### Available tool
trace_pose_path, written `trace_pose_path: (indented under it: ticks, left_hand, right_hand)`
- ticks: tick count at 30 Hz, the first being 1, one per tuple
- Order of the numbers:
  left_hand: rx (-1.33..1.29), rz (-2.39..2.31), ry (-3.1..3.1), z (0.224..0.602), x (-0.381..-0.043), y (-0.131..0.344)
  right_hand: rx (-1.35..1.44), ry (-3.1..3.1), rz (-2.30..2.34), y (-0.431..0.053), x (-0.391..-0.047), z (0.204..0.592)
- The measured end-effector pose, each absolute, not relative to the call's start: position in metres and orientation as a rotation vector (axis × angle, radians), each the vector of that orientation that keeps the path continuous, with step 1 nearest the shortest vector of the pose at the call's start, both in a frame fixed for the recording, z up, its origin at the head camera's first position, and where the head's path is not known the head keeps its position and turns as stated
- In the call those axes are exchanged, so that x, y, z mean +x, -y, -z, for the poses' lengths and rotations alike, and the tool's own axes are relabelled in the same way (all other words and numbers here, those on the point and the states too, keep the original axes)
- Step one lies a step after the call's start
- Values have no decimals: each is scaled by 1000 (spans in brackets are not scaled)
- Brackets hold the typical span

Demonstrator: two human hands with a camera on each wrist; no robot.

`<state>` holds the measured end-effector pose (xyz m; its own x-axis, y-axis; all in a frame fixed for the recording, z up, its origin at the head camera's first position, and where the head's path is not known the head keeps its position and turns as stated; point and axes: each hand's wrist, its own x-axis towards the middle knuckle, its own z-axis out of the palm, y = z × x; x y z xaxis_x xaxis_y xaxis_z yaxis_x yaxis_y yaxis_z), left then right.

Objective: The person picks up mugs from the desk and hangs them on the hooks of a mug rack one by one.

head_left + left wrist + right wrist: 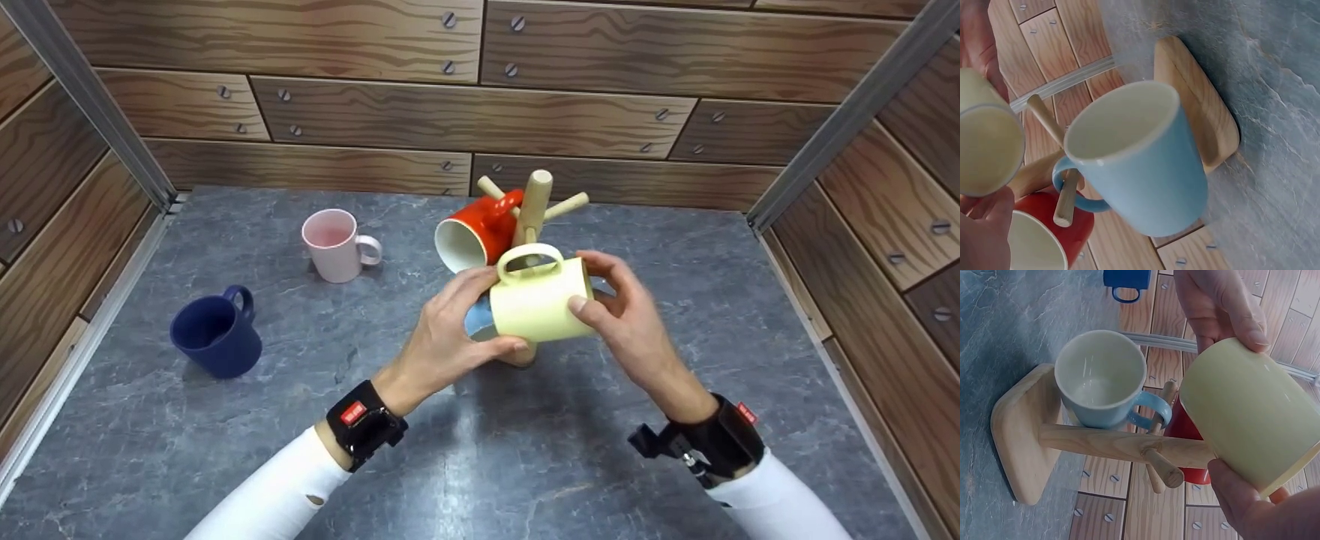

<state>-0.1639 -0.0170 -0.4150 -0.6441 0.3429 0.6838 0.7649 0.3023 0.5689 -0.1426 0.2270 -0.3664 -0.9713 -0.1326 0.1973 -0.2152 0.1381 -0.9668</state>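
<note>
The left hand (444,322) at nine o'clock and right hand (634,326) at three grasp the yellow mug (541,304) between them, the mug tree (535,202) close at twelve, open tabletop (739,322) reaching the side wall (892,322) at three.

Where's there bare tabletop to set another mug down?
Free: tabletop between the right hand and right wall, and between the white sleeves. Crowded: around the wooden rack, where the red mug, light-blue mug, yellow mug and left hand bunch up. The gap between pink mug and red mug is narrower.
</note>
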Motion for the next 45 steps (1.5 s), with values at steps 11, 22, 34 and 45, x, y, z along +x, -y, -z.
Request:
trace_pose_path:
  ticks: [11,22,34,45]
  left_hand:
    - [-907,1063,2112,419,-165,18]
    - [-900,987,2101,418,-170,16]
    - [-843,834,2148,416,-172,15]
    - [-804,818,2194,421,-170,17]
  right_hand:
    - [381,2360,-1891,-224,-152,367]
    - [406,2415,-1754,-224,-157,368]
    - [375,2487,-1742,-224,-159,368]
    - [399,2510,-1772,-225,-156,368]
